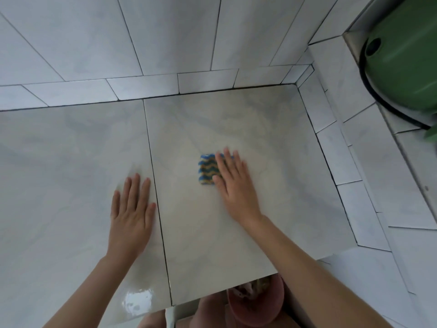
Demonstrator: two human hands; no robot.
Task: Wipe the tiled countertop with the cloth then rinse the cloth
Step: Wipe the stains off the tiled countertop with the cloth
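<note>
The right hand [233, 185] presses flat, fingers straight, on the cloth [208, 170] to wipe the counter [212, 245], while left of the cloth the left hand [132, 214] rests flat, apparently bracing.

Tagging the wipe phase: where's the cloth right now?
Head view, right of centre: the blue and yellow zigzag cloth lies on the right countertop tile, partly under the straight fingers of the right hand; the left hand lies flat on the neighbouring tile.
</note>
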